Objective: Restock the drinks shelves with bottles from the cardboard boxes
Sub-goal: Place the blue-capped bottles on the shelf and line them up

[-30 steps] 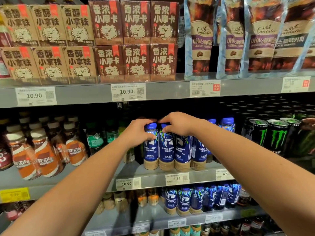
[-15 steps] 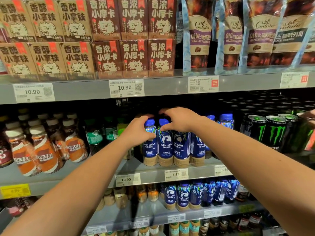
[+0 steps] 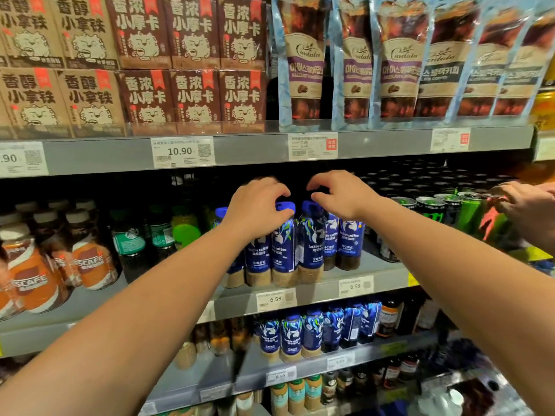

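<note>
On the middle shelf [image 3: 375, 274], out at nine o'clock from the hands, stand orange-and-brown Nescafé bottles [image 3: 33, 277], then dark Starbucks bottles [image 3: 129, 240] with green labels just to their three o'clock. Above these, at eleven o'clock, brown coffee cartons [image 3: 192, 97] are stacked two high on the upper shelf. The left hand [image 3: 258, 208] reaches in near the centre, fingers curled down round the top of a blue luckin coffee bottle [image 3: 282, 250] that stands upright at the shelf's front edge, its blue cap showing between thumb and forefinger. A second luckin bottle [image 3: 310, 238] touches it at three o'clock. The right hand [image 3: 342, 196] hovers at that bottle's twelve o'clock in a loose claw, thumb and forefinger apart with nothing between them; whether a fingertip touches the cap cannot be told. At six o'clock from the bottles a 6.59 price tag [image 3: 274, 299] sits on the shelf lip, and more luckin bottles [image 3: 312, 331] fill the shelf below. Cantata coffee pouches [image 3: 396, 64] stand at one o'clock. Monster cans [image 3: 432, 210] stand at three o'clock from the right hand, and another person's hand [image 3: 531, 205] reaches over them at the frame's edge.
</note>
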Tool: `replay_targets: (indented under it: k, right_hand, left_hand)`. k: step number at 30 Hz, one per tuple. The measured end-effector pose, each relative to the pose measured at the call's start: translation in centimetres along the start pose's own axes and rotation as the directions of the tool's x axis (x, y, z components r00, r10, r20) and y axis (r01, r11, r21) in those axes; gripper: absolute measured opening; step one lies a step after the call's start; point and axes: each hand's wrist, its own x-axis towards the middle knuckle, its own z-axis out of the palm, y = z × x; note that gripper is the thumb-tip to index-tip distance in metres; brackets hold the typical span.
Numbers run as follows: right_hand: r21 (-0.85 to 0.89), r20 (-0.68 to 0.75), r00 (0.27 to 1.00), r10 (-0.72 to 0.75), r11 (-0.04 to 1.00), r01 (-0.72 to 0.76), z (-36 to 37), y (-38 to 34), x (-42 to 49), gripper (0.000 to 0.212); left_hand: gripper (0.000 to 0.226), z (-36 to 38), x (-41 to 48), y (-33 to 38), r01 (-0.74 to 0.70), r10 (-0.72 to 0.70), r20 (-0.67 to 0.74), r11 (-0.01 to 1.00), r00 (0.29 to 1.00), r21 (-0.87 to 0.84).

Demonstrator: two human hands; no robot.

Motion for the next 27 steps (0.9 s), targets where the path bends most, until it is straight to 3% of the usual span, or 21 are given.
replay_targets:
  k: [5,10,13,22,27]
  right_hand:
    - [-0.079,0.048,0.993,0.111,0.991,-0.107,-0.6,3.9,-2.0,0.039]
    - [-0.137,0.102,0.983,0.153,0.981,-0.138,-0.4,6.4,-2.5,0.048]
    - [-0.14,0.094,0.98,0.178,0.977,-0.164,-0.3,7.8,-2.0,0.052]
    - [0.031,0.13,0.967,0.217,0.974,-0.223,0.6,10.6,-0.4,0.052]
    - [0.111,0.183,0.971,0.157,0.977,-0.179,0.1,11.5,0.0,0.052]
  left_hand:
    - [0.05,1.6,2.2,3.7,-0.045,0.039,0.09,0.996,0.995,0.073]
    - [0.063,2.2,4.7,6.0,-0.002,-0.019,0.195,0.994,0.981,0.106]
    - [0.059,2.5,6.5,7.1,0.05,-0.068,0.243,0.996,0.968,0.078]
    - [0.044,4.8,10.0,9.1,0.132,-0.189,0.479,0.98,0.857,0.149]
    - [0.052,4.8,10.5,9.3,0.159,-0.182,0.51,0.983,0.841,0.09]
